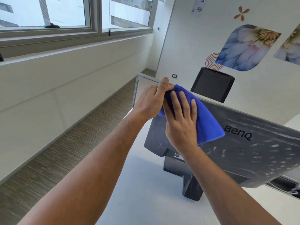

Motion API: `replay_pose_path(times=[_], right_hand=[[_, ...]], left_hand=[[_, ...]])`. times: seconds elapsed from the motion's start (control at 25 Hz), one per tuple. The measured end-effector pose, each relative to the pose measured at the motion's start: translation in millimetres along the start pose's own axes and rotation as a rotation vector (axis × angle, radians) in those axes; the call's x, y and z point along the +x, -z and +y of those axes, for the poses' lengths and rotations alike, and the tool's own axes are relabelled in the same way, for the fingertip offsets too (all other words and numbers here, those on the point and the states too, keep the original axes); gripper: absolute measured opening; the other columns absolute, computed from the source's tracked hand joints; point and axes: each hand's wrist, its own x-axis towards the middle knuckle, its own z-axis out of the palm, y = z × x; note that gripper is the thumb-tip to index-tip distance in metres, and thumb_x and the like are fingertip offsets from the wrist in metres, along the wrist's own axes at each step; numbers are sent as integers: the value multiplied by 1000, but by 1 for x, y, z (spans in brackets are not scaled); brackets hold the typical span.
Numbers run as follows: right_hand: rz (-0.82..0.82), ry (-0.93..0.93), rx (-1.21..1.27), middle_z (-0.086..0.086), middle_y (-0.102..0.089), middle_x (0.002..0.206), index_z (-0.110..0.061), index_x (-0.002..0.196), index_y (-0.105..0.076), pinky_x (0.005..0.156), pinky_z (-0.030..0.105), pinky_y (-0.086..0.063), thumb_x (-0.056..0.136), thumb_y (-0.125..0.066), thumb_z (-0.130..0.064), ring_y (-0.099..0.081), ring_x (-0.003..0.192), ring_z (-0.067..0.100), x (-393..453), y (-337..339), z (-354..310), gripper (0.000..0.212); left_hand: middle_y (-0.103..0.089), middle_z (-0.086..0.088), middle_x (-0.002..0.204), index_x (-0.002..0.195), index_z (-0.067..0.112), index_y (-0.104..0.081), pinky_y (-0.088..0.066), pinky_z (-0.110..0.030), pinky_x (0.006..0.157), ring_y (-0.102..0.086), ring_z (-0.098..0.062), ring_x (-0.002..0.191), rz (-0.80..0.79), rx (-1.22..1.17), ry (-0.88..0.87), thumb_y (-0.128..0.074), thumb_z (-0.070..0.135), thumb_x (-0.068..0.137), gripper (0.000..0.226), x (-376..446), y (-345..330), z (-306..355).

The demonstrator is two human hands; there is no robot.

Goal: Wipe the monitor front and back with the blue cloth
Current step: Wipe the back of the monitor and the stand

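The dark grey BenQ monitor (253, 153) stands on its stand on a white desk, its dusty back turned toward me. A folded blue cloth (206, 117) lies against the upper left part of that back. My right hand (181, 120) presses flat on the cloth, fingers spread. My left hand (152, 101) grips the monitor's top left corner, thumb up, touching the cloth's edge. The screen side is hidden from me.
The white desk (146, 184) runs under the monitor, its left edge over striped carpet (65, 151). A black chair back (212, 83) stands behind the monitor. Cables (292, 189) lie at the right. Windows and a low wall fill the left.
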Motion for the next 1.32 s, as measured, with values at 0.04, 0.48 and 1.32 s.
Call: replay_pose_path(times=[0.04,0.48,1.32], right_hand=[[-27,23,-21,11,-36,163,-12,151,-48,122,62,-19,95,-44,-5,-25,154,35,-5,-6,-7,56],[-302,413,-200,8,-30,166,-6,155,-39,125,48,-22,101,-24,-2,-32,152,23,-124,-35,12,56],[-438,512,-143,10,-47,156,-2,144,-54,127,46,-12,98,-26,-2,-42,147,22,-145,-53,5,54]], left_hand=[[-72,5,128,123,18,-75,-35,-6,103,-58,4,121,2,11,-2,-24,48,110,61,1,0,-1],[-69,11,130,122,20,-75,-29,-7,109,-53,4,130,-10,42,-20,-24,43,111,57,-1,-2,-2],[-69,11,132,123,21,-75,-28,-1,103,-54,0,128,4,87,-35,-23,43,111,58,-1,-3,-4]])
